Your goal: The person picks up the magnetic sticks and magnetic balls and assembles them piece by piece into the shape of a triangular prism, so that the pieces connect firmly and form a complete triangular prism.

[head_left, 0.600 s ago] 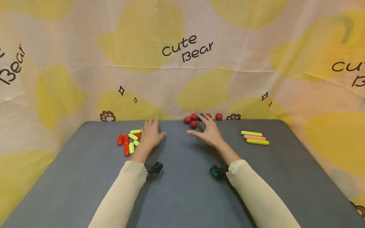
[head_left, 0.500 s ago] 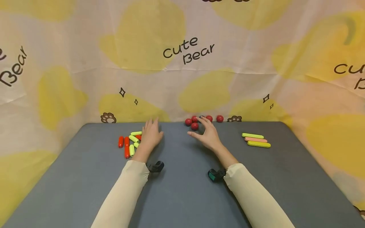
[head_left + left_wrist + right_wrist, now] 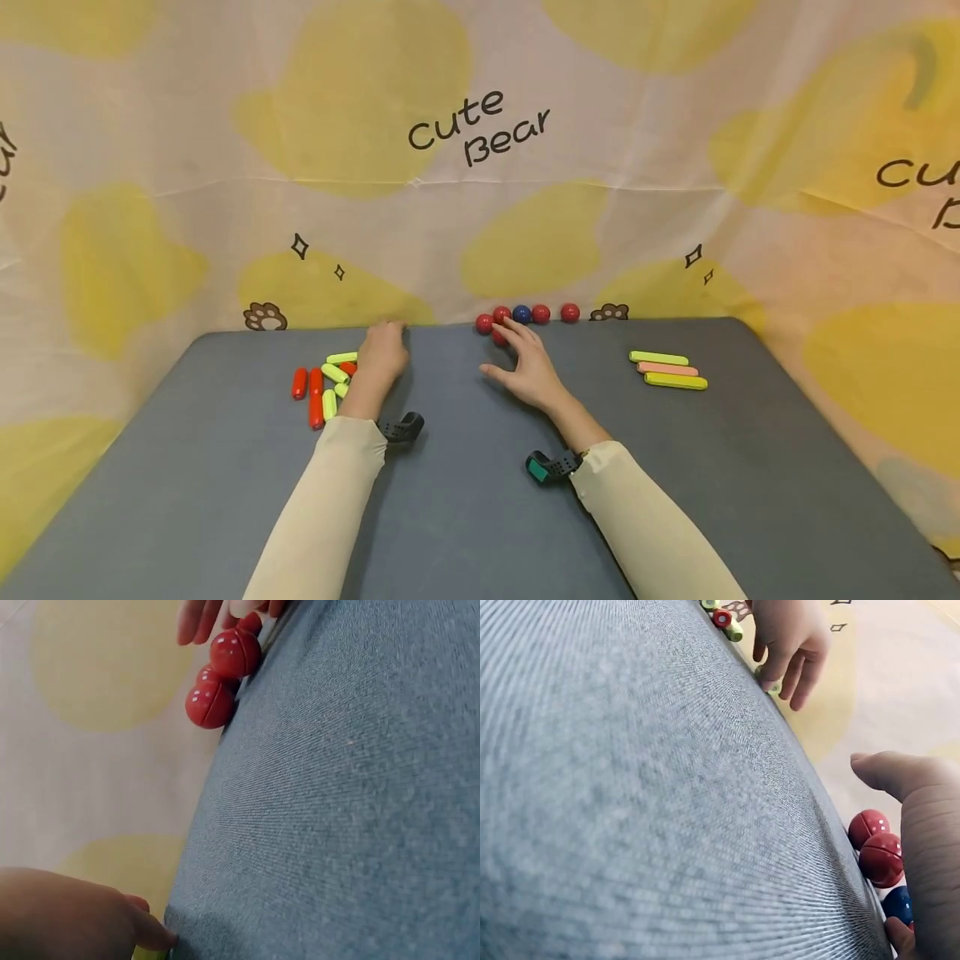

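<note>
My left hand [image 3: 382, 354] is at the far left-centre of the table, fingers curled downward. In the right wrist view, its thumb and fingers pinch a short yellow-green stick [image 3: 774, 688]; the head view hides that stick behind the hand. Beside the hand lies a cluster of short red sticks [image 3: 316, 398] and yellow-green sticks [image 3: 334, 372]. My right hand [image 3: 531, 372] is spread, thumb apart from the fingers, which reach beside a red ball [image 3: 499, 336]. Several glossy red balls [image 3: 541, 314] and a blue ball [image 3: 522, 314] sit along the far edge.
On the right, two yellow sticks [image 3: 676, 381] lie with a pink stick [image 3: 667, 369] between them. A patterned cloth [image 3: 525, 242] hangs right behind the grey table [image 3: 465, 517]. Each wrist wears a dark band [image 3: 553, 467].
My left hand's fingers, straight before, have curled down at the far edge. My right hand has shifted slightly left and nearer me, uncovering the blue ball. The head view has turned slightly.
</note>
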Demonstrator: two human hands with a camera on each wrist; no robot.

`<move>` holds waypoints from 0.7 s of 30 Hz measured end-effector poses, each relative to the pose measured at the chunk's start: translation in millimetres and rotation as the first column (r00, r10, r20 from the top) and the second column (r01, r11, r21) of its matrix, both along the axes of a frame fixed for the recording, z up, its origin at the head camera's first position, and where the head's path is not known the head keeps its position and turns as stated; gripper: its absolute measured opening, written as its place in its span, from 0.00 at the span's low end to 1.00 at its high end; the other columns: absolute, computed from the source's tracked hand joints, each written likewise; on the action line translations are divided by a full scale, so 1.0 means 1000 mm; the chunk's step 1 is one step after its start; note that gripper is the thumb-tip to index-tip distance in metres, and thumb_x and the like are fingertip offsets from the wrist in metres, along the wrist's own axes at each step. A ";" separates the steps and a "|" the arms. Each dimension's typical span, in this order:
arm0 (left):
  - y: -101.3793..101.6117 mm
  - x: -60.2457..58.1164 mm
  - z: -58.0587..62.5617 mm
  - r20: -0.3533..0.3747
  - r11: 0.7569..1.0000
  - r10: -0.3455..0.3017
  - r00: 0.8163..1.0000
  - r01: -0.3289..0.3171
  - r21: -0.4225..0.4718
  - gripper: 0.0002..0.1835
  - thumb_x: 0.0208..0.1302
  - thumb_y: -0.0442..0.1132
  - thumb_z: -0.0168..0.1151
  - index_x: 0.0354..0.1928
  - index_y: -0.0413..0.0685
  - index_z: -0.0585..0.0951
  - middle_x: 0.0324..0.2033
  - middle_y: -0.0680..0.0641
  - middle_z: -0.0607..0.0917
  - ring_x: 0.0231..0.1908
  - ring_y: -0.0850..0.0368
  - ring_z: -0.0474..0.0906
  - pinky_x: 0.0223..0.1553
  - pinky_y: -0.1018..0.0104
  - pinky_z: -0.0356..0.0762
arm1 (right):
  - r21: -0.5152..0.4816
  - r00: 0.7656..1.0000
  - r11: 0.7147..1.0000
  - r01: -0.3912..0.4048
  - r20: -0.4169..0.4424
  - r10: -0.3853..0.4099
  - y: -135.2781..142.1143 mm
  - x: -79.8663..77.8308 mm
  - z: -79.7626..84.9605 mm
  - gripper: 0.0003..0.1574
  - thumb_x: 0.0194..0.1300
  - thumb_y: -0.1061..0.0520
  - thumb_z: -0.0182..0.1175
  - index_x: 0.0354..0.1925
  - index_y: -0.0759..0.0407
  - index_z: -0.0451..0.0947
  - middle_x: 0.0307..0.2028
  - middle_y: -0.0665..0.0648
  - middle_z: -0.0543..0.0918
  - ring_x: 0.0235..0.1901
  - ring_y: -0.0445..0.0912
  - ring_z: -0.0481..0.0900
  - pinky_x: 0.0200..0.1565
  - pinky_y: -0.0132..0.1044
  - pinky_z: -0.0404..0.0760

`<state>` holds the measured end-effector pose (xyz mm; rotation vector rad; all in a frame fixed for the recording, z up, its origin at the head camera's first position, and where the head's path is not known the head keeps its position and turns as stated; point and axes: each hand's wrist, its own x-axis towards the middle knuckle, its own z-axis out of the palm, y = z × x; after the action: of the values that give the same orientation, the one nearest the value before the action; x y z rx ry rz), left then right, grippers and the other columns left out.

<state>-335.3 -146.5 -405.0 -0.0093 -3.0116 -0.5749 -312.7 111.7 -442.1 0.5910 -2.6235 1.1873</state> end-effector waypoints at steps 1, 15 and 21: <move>-0.001 0.001 0.002 0.003 1.000 0.000 1.000 0.000 0.010 0.25 0.67 0.26 0.52 0.67 0.39 0.76 0.63 0.32 0.77 0.65 0.33 0.72 0.63 0.39 0.74 | 0.005 1.000 1.000 0.000 0.005 0.000 -0.001 0.000 0.001 0.47 0.61 0.47 0.71 0.74 0.55 0.66 0.77 0.60 0.62 0.76 0.62 0.56 0.72 0.65 0.61; 0.011 0.008 0.007 0.010 0.986 -0.157 0.988 0.156 0.054 0.20 0.65 0.27 0.58 0.59 0.41 0.83 0.60 0.36 0.83 0.62 0.36 0.78 0.60 0.43 0.78 | 0.030 0.998 0.998 0.060 0.011 -0.060 -0.002 0.002 0.001 0.42 0.63 0.48 0.69 0.71 0.59 0.70 0.71 0.63 0.69 0.71 0.61 0.65 0.69 0.60 0.68; 0.026 0.010 0.001 -0.075 0.967 -0.208 0.975 0.216 0.133 0.17 0.64 0.34 0.69 0.54 0.42 0.86 0.54 0.39 0.87 0.57 0.39 0.82 0.61 0.45 0.77 | -0.001 0.995 0.995 0.100 0.006 -0.100 -0.002 0.004 0.001 0.41 0.63 0.50 0.70 0.70 0.59 0.71 0.68 0.64 0.71 0.68 0.61 0.68 0.67 0.59 0.70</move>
<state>-325.6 -120.9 -403.9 -0.3388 -2.9230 -0.7894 -308.3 109.4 -441.3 0.4507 -2.6237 1.1620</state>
